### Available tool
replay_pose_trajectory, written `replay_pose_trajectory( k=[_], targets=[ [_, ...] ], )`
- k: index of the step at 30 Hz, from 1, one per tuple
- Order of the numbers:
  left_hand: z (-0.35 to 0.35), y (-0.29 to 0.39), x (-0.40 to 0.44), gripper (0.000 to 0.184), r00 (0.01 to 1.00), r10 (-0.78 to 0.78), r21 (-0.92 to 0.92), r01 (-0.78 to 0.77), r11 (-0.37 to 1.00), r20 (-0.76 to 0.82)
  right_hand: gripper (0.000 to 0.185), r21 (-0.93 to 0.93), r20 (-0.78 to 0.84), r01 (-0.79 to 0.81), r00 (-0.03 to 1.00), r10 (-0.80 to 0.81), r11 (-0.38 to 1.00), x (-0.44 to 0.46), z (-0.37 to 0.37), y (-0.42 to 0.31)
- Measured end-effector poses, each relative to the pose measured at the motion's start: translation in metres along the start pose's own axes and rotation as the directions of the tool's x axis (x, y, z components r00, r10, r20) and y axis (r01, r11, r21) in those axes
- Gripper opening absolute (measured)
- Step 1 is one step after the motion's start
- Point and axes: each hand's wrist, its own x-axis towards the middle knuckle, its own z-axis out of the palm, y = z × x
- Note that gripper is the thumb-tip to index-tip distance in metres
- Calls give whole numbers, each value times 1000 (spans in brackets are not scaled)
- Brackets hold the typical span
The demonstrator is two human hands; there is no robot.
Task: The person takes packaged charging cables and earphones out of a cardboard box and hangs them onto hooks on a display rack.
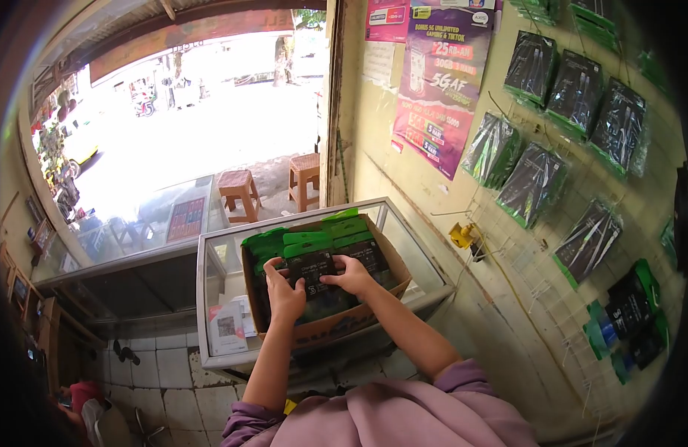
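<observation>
My left hand (284, 295) and my right hand (349, 276) grip a black charging cable package (312, 267) from its two sides, thumbs on its front. The package has a green top strip and pale print reading "Charging Cable". It is held over an open cardboard box (336, 325), and I cannot tell whether its lower end touches the contents. Similar green-and-black packages (373, 257) fill the box behind and beside it. The box stands on a glass display case (214, 298) with a metal frame.
Several packaged cables (576, 93) hang from a wire rack on the right wall. A purple poster (441, 82) is beside them. Two brown stools (239, 192) stand outside the doorway. Another glass counter (157, 223) is at left. A person in red (83, 395) is at lower left.
</observation>
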Motion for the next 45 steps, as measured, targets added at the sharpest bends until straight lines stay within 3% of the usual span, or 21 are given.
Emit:
replay_pose_trajectory(
  k=[3, 7, 9, 10, 12, 14, 16, 18, 20, 22, 24, 25, 27, 31, 32, 33, 35, 36, 39, 42, 45],
  targets=[
    [4, 0, -2, 56, 991, 68, -3, -69, 998, -119, 79, 31, -61, 62, 996, -60, 998, -9, 1, -2],
    [6, 8, 0, 35, 977, 209, -63, -210, 976, -32, 69, 111, -128, 253, 963, -238, 961, -20, 3, -7],
    [-2, 53, -20, 17, 933, 316, -409, -359, 839, -171, 64, 351, -149, 420, 907, -393, 837, -42, -8, -35],
    [-2, 67, -25, 12, 909, 378, -466, -416, 781, -178, 64, 343, -179, 428, 904, -389, 836, -55, -15, -51],
    [-3, 103, -42, 10, 846, 488, -510, -524, 682, -216, 66, 182, -284, 638, 762, -581, 748, -90, -30, -78],
    [7, 125, -59, 9, 831, 522, -582, -524, 622, -190, 68, 133, -323, 660, 734, -597, 739, -134, -48, -89],
    [21, 146, -77, 7, 815, 557, -660, -508, 553, -160, 71, -111, -329, 698, 646, -689, 708, -186, -65, -90],
    [40, 169, -100, 9, 775, 604, -669, -549, 501, -184, 78, -166, -362, 640, 668, -650, 750, -234, -79, -76],
    [66, 195, -129, 14, 779, 610, -753, -485, 444, -143, 75, -412, -421, 629, 511, -750, 659, -277, -86, -55],
    [92, 215, -159, 15, 792, 611, -820, -362, 444, -19, 72, -496, -514, 502, 488, -705, 709, -318, -91, -33],
    [124, 230, -197, 15, 721, 677, -891, -201, 407, 146, 68, -705, -606, 361, 141, -783, 611, -355, -99, -13],
    [136, 237, -216, 16, 674, 716, -909, -160, 384, 183, 64, -729, -623, 340, 30, -782, 594, -374, -104, -14],
    [147, 258, -258, 19, 571, 793, -934, -122, 336, 211, 63, -772, -622, 210, -52, -782, 600, -418, -111, -9],
    [180, 264, -335, 84, 290, 937, -968, -97, 233, 197, 59, -792, -597, -19, -182, -781, 610, -511, -121, -23],
    [186, 261, -347, 99, 154, 964, -968, -98, 231, 215, 57, -789, -575, -105, -219, -788, 605, -529, -123, -25],
    [195, 262, -362, 106, 90, 982, -974, -142, 178, 167, 58, -766, -600, -59, -293, -744, 640, -545, -126, -19],
    [211, 264, -389, 125, -32, 987, -980, -128, 152, 158, 60, -741, -580, -180, -314, -752, 647, -580, -133, -15],
    [211, 269, -401, 125, -38, 988, -983, -116, 141, 147, 62, -708, -567, -273, -330, -755, 652, -594, -139, -13],
    [210, 281, -432, 131, -78, 991, -957, -276, 85, 111, 63, -708, -570, -216, -387, -724, 673, -625, -151, -13],
    [216, 290, -454, 128, -85, 994, -951, -308, 38, 68, 60, -693, -589, -222, -374, -716, 686, -647, -161, -22],
    [223, 296, -468, 117, -51, 997, -953, -299, 47, 66, 58, -679, -663, -108, -334, -670, 726, -657, -171, -26]
  ],
)
